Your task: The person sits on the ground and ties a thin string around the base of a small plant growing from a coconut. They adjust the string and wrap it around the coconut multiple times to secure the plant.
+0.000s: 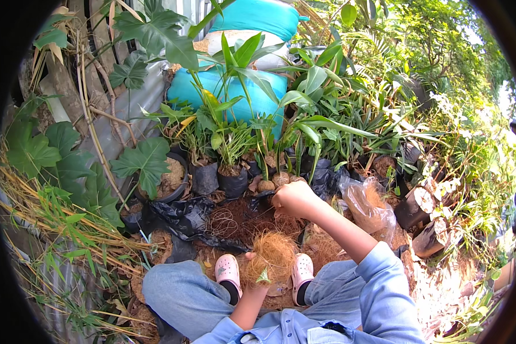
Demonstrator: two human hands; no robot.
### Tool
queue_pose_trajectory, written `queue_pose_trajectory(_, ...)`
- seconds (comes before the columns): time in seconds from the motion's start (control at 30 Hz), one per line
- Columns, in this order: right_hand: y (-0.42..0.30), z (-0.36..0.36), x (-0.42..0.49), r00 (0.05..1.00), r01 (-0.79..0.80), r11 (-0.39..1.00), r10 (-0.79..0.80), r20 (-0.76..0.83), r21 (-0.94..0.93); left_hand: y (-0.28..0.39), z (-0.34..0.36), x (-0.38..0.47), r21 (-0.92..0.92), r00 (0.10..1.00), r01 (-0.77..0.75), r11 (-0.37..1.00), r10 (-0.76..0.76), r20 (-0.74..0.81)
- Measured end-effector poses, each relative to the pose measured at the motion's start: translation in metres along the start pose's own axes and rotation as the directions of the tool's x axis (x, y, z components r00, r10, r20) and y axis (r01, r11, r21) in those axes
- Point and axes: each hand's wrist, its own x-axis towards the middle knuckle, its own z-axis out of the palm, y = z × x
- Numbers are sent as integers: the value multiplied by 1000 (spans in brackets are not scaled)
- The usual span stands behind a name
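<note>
My left hand (253, 275), mostly hidden, holds a loose bundle of brown coconut fibre (273, 253) between my knees; a small variegated leaf (263, 276) pokes out at its near side. My right hand (294, 198) is raised ahead and to the right with its fingers pinched together, and a thin string seems to run from them. Dark soil-like material (241, 219) lies on a black plastic sheet (189, 215) beneath, with a tangle of pale string (222, 221) on it. Just beyond my right hand stand small fibre-wrapped root balls (265, 185).
Potted plants in black bags (233, 182) line the far side, with teal sacks (228, 92) behind. A clear plastic bag of fibre (367, 204) and cut logs (415, 206) lie at right. Large leaves (144, 165) and dry stems reach in from the left.
</note>
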Motion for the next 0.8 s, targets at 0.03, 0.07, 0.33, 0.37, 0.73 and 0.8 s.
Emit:
queue_pose_trajectory(0.03, 1, -3, -1, 1000, -19, 1000, 19, -16, -7, 1, -6, -1, 188, 998, -8, 982, 20, -62)
queue_pose_trajectory(0.07, 3, -7, -2, 999, -33, 999, 33, -17, -7, 5, -7, -4, 580, 980, 27, 815, 93, -177)
queue_pose_trajectory(0.33, -14, -19, -24, 987, -129, 979, 141, -71, 156, 1, 43, 8, -73, 934, -129, 989, 97, -345)
queue_pose_trajectory(0.37, -18, -19, -26, 987, -144, 974, 155, -50, 176, 3, 49, 11, -50, 939, -118, 992, 95, -329)
queue_pose_trajectory(0.73, -65, -8, -61, 928, -228, 876, 328, -178, 425, -1, 77, 23, 100, 938, -196, 975, 216, -271)
queue_pose_trajectory(0.8, -74, -6, -66, 906, -273, 857, 382, -184, 438, -1, 77, 25, 189, 920, -231, 954, 277, -278)
